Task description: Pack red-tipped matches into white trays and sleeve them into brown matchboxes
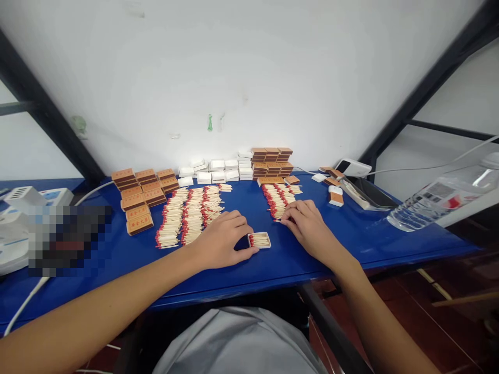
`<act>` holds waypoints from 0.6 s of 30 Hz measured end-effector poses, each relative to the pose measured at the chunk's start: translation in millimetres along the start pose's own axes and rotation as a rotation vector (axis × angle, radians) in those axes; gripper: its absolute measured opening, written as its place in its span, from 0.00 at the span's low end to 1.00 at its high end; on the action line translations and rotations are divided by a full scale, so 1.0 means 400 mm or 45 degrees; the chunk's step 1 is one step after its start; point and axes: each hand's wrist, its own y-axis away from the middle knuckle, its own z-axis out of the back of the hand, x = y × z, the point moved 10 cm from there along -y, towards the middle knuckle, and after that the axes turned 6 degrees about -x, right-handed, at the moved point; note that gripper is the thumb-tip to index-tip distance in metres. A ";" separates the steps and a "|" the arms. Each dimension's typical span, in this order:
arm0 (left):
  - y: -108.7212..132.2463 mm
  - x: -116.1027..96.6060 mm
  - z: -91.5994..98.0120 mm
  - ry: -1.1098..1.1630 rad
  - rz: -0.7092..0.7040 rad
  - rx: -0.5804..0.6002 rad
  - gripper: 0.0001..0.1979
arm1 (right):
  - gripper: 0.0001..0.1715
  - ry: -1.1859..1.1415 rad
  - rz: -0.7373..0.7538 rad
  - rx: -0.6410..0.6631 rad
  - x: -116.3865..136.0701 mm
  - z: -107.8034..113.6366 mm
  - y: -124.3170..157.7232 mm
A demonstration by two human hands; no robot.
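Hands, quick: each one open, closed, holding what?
Left hand: open, at the matchbox tray.
Right hand: pinched closed beside loose matches; whether holding one, can't tell.

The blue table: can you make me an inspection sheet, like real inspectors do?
Surface: blue table, crowded toward the wall.
Job's things: left matches in rows, right matches in a smaller group; open tray holding matches; stacked orange matchboxes and white boxes.
Clutter: bottle at right; power strip at left.
Hands: left hand at the tray's left side; right hand by the right matches, grip unclear.
Cables: left cable, right cable, both white.
Surroundings: white wall, dark frame.
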 end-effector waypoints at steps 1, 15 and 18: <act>0.000 0.000 0.000 -0.001 0.001 0.002 0.14 | 0.09 -0.004 0.003 -0.012 0.010 0.008 -0.001; 0.000 -0.007 0.002 -0.037 -0.030 -0.009 0.14 | 0.06 -0.023 0.238 -0.016 0.216 0.003 -0.009; 0.002 -0.005 0.000 -0.028 -0.025 -0.004 0.14 | 0.07 -0.109 0.221 -0.031 0.197 0.032 -0.011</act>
